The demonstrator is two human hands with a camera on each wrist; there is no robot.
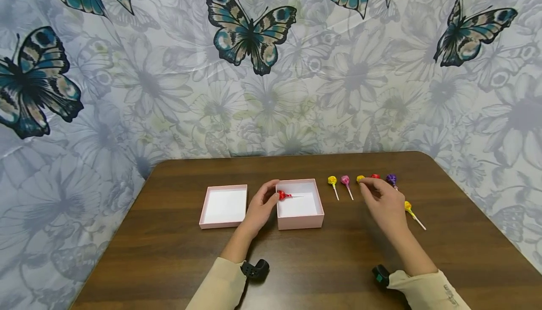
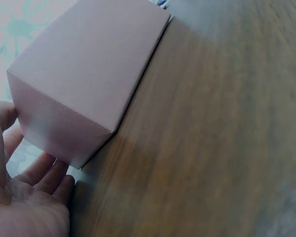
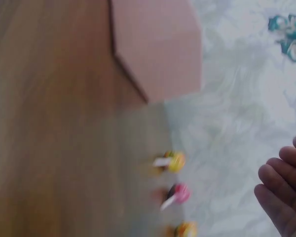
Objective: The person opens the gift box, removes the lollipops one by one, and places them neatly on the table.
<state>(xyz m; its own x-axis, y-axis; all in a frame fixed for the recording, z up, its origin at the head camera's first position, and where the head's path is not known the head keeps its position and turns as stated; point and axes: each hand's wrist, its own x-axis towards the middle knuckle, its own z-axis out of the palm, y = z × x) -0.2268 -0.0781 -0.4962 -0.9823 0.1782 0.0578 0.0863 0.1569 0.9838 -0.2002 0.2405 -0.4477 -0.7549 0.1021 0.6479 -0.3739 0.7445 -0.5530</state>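
My left hand (image 1: 261, 206) rests against the left wall of a pink open box (image 1: 300, 222), its fingers fairly straight along that side in the left wrist view. Inside the box lies a red lollipop (image 1: 282, 195) with its stick pointing right. Over the row of lollipops hovers my right hand (image 1: 384, 204), holding nothing; the right wrist view shows its fingers loosely extended. Just beyond its fingertips is a yellow lollipop (image 1: 360, 178), partly hidden. A red lollipop (image 1: 375, 176) and a purple lollipop (image 1: 391, 178) lie behind the hand, and another yellow lollipop (image 1: 408, 206) lies to its right.
Left of the box lies a shallow pink lid (image 1: 223, 225) with a white inside. Between box and right hand are a yellow lollipop (image 1: 332, 180) and a pink lollipop (image 1: 345, 180). Behind the brown table (image 1: 178, 263) hangs a butterfly-print cloth (image 1: 271, 112).
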